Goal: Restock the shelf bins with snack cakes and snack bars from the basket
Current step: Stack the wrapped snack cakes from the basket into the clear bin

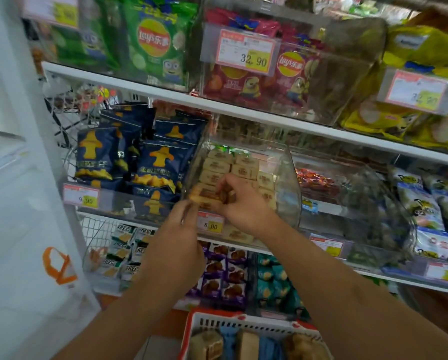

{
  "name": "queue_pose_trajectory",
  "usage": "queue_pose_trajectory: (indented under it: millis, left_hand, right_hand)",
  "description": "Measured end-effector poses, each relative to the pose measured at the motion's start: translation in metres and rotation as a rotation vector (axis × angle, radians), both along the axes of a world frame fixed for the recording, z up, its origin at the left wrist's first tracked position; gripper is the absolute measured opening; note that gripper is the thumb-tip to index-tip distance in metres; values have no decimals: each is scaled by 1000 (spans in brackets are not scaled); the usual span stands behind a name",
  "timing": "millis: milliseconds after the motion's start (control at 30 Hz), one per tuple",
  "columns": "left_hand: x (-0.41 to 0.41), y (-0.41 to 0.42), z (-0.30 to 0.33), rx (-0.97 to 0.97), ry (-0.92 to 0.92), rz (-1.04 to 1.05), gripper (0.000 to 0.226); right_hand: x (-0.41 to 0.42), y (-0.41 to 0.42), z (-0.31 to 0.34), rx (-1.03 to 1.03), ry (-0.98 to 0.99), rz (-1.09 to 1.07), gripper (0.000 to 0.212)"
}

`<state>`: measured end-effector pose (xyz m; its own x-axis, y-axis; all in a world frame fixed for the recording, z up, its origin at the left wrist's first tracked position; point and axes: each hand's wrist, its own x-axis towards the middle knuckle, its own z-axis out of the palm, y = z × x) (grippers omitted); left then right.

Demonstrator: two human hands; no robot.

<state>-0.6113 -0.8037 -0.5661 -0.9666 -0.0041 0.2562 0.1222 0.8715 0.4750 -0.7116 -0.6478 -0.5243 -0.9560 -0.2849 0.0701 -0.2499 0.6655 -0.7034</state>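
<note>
My right hand point(239, 201) pinches a cake point(204, 196) at the front of the clear bin point(288, 183). My left hand point(184, 216) is just under it, fingers curled at the bin's edge; I cannot tell if it holds anything. The cake looks light and soft in a slippery wrapper, so I think gentle fingers on its sides work best. More cakes wait in the basket point(246, 320) below.

green chip bags point(154, 45) and red chip bags point(290, 74) fill clear boxes on the top shelf beside yellow bags point(423, 53), a price tag point(246, 51) reads 32.90, dark blue snack packs point(129, 157) sit lower left, purple packs point(225, 276) below.
</note>
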Motion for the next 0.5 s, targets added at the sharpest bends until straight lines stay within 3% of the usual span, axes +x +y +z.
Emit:
queue_pose_trajectory:
  millis: [167, 267, 367, 500]
  left_hand:
    - [7, 6, 2, 4, -26, 22, 78]
    - [16, 10, 4, 10, -40, 8, 80]
    - [28, 13, 2, 21, -55, 22, 77]
    - [56, 19, -17, -22, -103, 12, 64]
  right_hand:
    - [13, 7, 1, -4, -37, 39, 28]
    - [25, 16, 2, -17, -51, 39, 42]
    - [51, 28, 2, -20, 58, -25, 53]
    - [110, 51, -13, 52, 275, -131, 45]
